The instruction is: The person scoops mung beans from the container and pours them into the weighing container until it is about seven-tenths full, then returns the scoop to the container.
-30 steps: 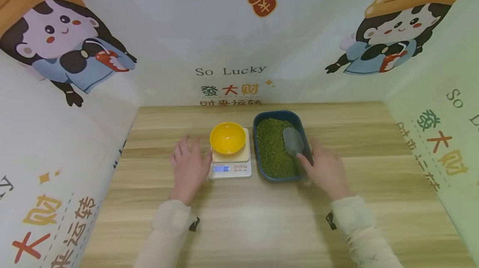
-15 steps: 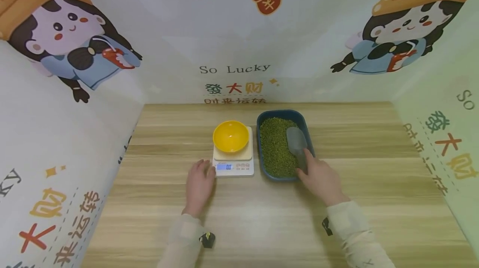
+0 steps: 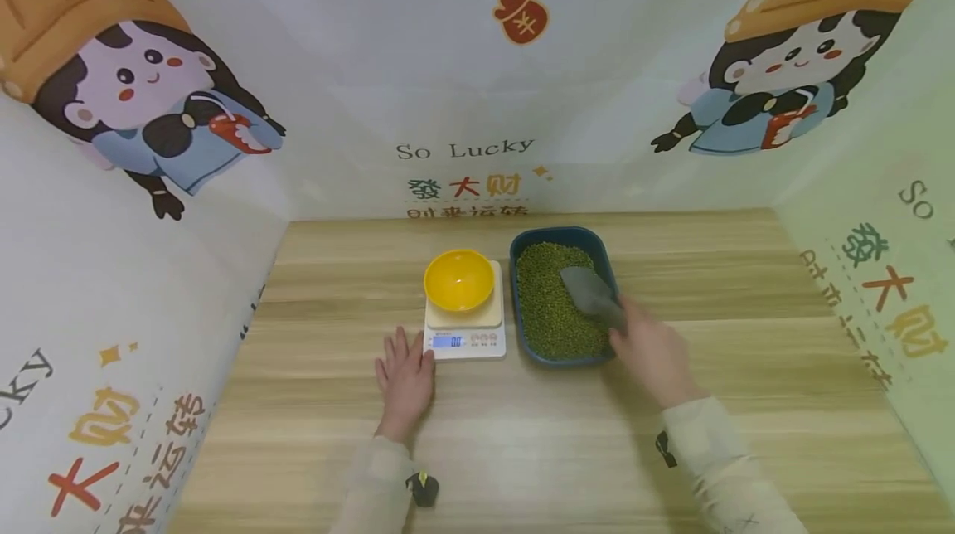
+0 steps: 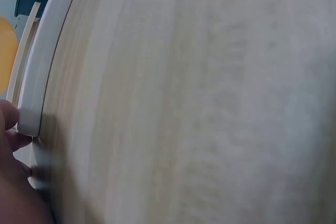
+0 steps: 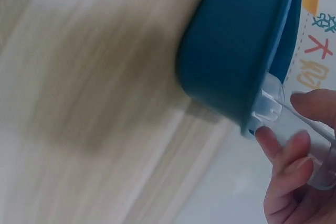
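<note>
In the head view, my right hand (image 3: pixel 660 360) grips the handle of a grey translucent scoop (image 3: pixel 588 291). The scoop's blade lies over small green beans (image 3: pixel 548 322) in a dark blue tub (image 3: pixel 516 310). The right wrist view shows thumb and fingers around the clear handle (image 5: pixel 300 132), right at the tub's rim. Left of the tub, a yellow bowl (image 3: pixel 458 280) sits on a white kitchen scale (image 3: pixel 477 351) reading 0.0. My left hand (image 3: pixel 408 385) rests with fingers spread beside the scale, its thumb at the near left corner.
Everything stands on a wood-grain table (image 3: pixel 515 451). A white printed sheet (image 3: pixel 597 61) with cartoon figures and lettering closes off the back and both sides. Black wrist cameras sit by both cuffs.
My left hand has drawn back from beside the bowl to the scale's near corner. My right hand has closed on the scoop's handle, and the scoop has turned, its handle swinging right.
</note>
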`<state>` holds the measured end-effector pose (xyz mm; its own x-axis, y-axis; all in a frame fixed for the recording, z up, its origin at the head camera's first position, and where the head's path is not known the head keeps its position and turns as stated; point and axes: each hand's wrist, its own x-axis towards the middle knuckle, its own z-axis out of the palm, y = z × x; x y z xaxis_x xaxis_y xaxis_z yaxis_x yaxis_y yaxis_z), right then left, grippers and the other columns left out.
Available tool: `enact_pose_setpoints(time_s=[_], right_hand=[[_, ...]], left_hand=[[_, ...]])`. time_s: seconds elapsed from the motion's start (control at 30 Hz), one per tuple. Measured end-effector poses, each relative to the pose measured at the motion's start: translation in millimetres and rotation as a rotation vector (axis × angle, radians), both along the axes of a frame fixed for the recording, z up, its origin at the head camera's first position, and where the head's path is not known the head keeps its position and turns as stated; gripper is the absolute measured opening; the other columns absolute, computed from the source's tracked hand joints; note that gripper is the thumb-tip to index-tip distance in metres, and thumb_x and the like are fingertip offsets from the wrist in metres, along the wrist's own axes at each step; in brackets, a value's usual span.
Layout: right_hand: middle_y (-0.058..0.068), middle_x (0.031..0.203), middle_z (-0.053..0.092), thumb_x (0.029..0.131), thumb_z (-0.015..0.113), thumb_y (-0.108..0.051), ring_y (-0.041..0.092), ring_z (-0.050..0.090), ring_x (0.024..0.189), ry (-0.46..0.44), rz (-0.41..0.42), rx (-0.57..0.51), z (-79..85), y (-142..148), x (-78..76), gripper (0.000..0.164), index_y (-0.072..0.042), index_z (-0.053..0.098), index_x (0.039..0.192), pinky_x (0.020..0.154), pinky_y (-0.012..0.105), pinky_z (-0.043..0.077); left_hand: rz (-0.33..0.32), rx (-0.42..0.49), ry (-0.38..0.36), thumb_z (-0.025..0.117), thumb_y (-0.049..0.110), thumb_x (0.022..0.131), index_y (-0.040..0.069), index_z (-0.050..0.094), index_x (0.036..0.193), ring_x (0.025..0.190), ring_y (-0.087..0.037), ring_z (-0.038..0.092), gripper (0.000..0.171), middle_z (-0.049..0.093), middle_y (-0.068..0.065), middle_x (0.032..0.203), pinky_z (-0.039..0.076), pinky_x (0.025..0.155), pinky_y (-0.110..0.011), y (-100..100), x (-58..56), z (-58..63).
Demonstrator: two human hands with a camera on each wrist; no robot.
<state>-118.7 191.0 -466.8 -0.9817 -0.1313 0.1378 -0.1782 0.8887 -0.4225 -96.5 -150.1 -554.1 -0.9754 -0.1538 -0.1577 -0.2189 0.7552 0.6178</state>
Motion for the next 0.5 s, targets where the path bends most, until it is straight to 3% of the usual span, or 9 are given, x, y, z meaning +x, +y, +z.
enact_pose_setpoints(time_s=[0.1, 0.2, 0.43, 0.5], right_hand=[[0.021, 0.082, 0.068, 0.083, 0.067, -0.011, 0.019, 0.051, 0.045, 0.076, 0.054, 0.087, 8.5, 6, -4.4, 0.037, 0.007, 0.058, 0.115, 0.037, 0.033, 0.046], [0.015, 0.073, 0.066, 0.083, 0.067, -0.01, 0.016, 0.048, 0.043, 0.1, 0.105, 0.155, 24.7, 13, -6.6, 0.03, 0.004, 0.062, 0.109, 0.034, 0.03, 0.043], [0.01, 0.069, 0.064, 0.082, 0.064, -0.008, 0.014, 0.048, 0.047, 0.057, 0.214, 0.227, 72.7, 27, 3.6, 0.018, 0.0, 0.065, 0.097, 0.037, 0.03, 0.042], [0.007, 0.065, 0.062, 0.08, 0.063, -0.007, 0.011, 0.044, 0.045, 0.052, 0.252, 0.243, 82.9, 32, 9.4, 0.024, 0.0, 0.066, 0.103, 0.036, 0.027, 0.039]], left_hand=[[0.011, 0.018, -0.008, 0.033, 0.027, 0.102, 0.007, 0.033, 0.147, 0.14, -0.039, -0.011, 0.049, 0.001, -0.021, 0.157, -0.011, 0.109, -0.062, 1, 3.0, -3.7], [0.016, 0.026, -0.009, 0.033, 0.028, 0.102, 0.008, 0.033, 0.147, 0.14, -0.038, -0.011, 0.049, 0.001, -0.02, 0.157, -0.011, 0.109, -0.061, 1, 6.1, -6.1], [0.014, 0.0, -0.003, 0.032, 0.03, 0.103, 0.011, 0.033, 0.148, 0.14, -0.036, -0.01, 0.049, 0.002, -0.018, 0.158, -0.01, 0.11, -0.06, 2, 3.2, -4.7], [0.002, -0.012, 0.003, 0.032, 0.03, 0.102, 0.012, 0.032, 0.148, 0.14, -0.037, -0.01, 0.049, 0.003, -0.018, 0.157, -0.009, 0.11, -0.06, 2, 0.3, -3.6]])
